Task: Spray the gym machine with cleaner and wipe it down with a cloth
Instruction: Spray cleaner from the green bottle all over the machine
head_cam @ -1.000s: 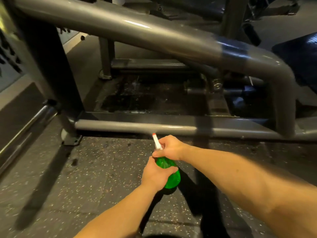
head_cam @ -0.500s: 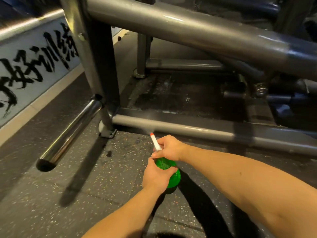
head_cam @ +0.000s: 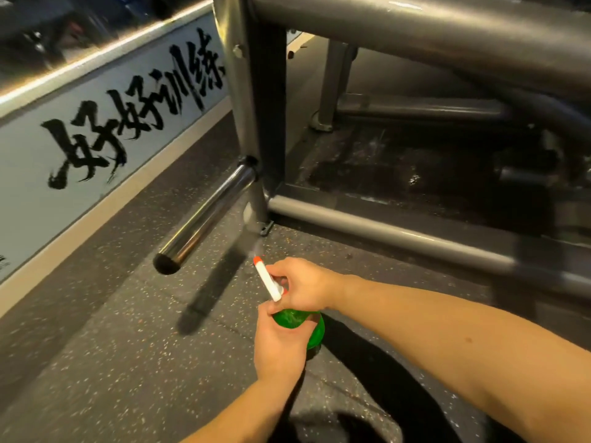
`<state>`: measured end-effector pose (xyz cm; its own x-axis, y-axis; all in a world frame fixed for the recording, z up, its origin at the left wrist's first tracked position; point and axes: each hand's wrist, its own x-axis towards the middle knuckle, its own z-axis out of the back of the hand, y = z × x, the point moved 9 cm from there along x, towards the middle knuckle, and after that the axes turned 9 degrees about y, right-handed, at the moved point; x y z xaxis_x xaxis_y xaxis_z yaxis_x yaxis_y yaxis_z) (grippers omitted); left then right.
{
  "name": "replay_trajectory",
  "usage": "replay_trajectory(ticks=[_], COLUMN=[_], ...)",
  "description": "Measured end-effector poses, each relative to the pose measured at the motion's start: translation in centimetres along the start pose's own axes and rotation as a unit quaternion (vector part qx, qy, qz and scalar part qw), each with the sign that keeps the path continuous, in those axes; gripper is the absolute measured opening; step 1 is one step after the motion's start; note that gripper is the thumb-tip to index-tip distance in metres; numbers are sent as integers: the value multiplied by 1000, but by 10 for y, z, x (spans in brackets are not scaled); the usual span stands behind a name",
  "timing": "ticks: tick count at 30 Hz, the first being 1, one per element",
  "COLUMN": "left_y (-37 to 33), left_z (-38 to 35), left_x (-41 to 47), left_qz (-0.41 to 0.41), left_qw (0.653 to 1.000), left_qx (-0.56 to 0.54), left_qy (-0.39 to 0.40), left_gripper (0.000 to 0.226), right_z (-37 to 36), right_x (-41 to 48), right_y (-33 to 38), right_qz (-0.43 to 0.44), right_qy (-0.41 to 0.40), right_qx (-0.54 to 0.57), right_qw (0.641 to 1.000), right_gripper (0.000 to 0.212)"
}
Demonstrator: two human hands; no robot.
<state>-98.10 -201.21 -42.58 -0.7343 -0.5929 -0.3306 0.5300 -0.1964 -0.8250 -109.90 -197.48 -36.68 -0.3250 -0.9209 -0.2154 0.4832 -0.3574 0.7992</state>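
Observation:
A green spray bottle (head_cam: pixel 300 324) with a white nozzle and orange tip is held low over the floor. My left hand (head_cam: pixel 278 343) grips its green body from below. My right hand (head_cam: pixel 303 284) grips the white spray head. The nozzle points up and left at the grey steel frame of the gym machine (head_cam: pixel 383 231), near the foot of its upright post (head_cam: pixel 252 123). A faint mist hangs just past the orange tip. No cloth is in view.
A chrome weight peg (head_cam: pixel 204 215) sticks out from the post toward me on the left. A white wall panel with black brush lettering (head_cam: pixel 96 142) runs along the left. Speckled black rubber floor (head_cam: pixel 128 346) lies below; more grey bars cross overhead.
The view has swung left along the machine's lower bar to the corner post and chrome peg. Both hands keep the same hold on the bottle, now aimed at the post's foot.

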Motion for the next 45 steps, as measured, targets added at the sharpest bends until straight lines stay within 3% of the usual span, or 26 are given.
replay_trajectory(ticks=[6,15,24,32,36,39,43,45], left_y=[-4,-76,-168,-238,-252,-255,-277,-276], left_z=[28,17,47,105,126,138,154,163], left_x=[-5,18,-9,-56,-64,-66,-90,-99], left_qz=[-9,-77,-127,-136,-99,-66,-101,-81], left_qw=[999,996,987,981,981,976,953,960], left_qx=[-3,42,60,21,33,-51,-110,-51], left_qy=[-49,9,74,140,164,200,264,262], left_gripper=[61,58,61,60,60,61,57,49], right_z=[-2,67,130,158,169,168,164,160], right_x=[12,-11,-61,-83,-92,-94,-102,-112], right_y=[27,21,98,171,199,218,238,251], right_qz=[41,16,8,-28,-53,-72,-128,-156], right_qy=[-1,-126,-187,-151,-153,-150,-144,-147], right_qx=[-22,33,40,56,84,104,119,154], right_qw=[999,991,982,987,983,981,974,965], right_gripper=[30,36,29,70,71,81,90,88])
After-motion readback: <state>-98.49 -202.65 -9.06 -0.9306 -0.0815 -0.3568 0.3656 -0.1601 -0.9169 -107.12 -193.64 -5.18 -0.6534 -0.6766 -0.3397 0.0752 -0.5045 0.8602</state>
